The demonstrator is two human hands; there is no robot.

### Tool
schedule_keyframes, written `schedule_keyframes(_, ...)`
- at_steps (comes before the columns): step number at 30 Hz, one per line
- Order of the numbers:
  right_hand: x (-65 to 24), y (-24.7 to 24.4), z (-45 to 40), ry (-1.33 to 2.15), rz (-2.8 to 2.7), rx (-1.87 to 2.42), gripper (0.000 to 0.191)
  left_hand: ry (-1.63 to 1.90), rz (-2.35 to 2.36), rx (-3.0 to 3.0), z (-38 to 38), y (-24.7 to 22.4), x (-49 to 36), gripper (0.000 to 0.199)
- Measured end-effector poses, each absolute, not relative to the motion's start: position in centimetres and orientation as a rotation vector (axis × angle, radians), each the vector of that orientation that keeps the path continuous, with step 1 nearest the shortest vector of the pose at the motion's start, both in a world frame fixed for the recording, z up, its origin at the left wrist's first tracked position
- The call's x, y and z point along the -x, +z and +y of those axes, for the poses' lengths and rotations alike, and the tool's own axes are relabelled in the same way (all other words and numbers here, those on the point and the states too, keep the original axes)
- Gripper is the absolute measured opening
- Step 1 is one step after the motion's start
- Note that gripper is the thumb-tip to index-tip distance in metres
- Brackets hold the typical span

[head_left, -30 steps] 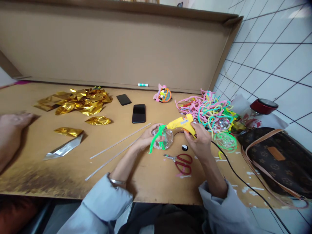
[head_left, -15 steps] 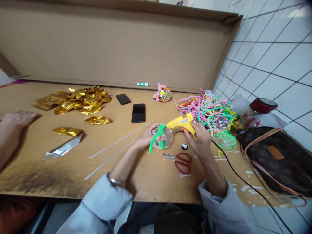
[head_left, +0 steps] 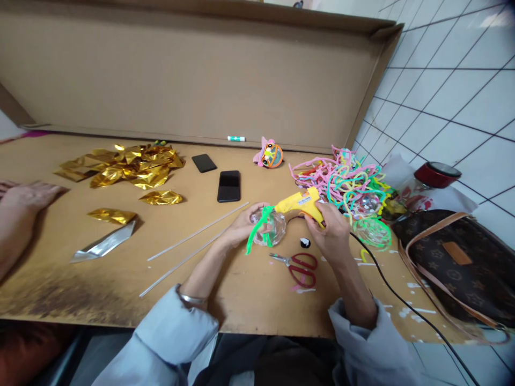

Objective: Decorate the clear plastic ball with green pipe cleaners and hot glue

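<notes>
Cardboard tabletop (head_left: 225,300): right hand (head_left: 332,236) presses glue gun (head_left: 298,203) against clear ball (head_left: 272,229).

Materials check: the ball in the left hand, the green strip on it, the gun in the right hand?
Ball: clear and glossy, likely hard plastic; the table shows through it, glass not excluded. Green strip: fuzzy neon, bent and holding shape, looks like a pipe cleaner. Glue gun: yellow moulded plastic, smooth semi-matte shell. The left hand cups the ball; the right hand grips the gun.

Left hand (head_left: 241,225) and right hand (head_left: 330,231) both curled closed, forearms converging.
</notes>
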State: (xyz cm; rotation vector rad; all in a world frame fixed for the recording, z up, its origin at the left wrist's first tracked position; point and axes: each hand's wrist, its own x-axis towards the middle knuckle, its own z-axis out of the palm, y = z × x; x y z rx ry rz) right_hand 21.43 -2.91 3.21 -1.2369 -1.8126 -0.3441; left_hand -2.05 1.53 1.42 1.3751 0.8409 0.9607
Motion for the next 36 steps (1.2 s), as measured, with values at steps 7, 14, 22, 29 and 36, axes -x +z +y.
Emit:
schedule_keyframes(7, -21.5, 3.1, -2.8, -0.334, -1.794, 1.262, 0.021, 0.945, 0.875, -1.306, 1.4, 1.8, 2.0, 0.065)
schedule_keyframes(14, -21.5, 3.3, -3.0, -0.342, -1.794, 1.243, 0.021, 0.962, 0.896, -1.303, 1.4, 1.7, 2.0, 0.066)
schedule_keyframes(22, -21.7, 2.7, -2.7, -0.305, -1.756, 1.266, 0.025, 0.983, 0.862, -1.309, 1.5, 1.4, 2.0, 0.065)
schedule_keyframes(29, -21.8, 2.0, -1.5, 0.082, -1.56, 1.45, 0.031, 0.991, 0.902, -1.332, 1.3, 1.7, 1.9, 0.065)
schedule_keyframes(36, -23.9, 1.0, -0.3, 0.042, -1.405, 1.814, 0.033, 0.985, 0.899, -1.344, 1.2, 1.7, 1.8, 0.066)
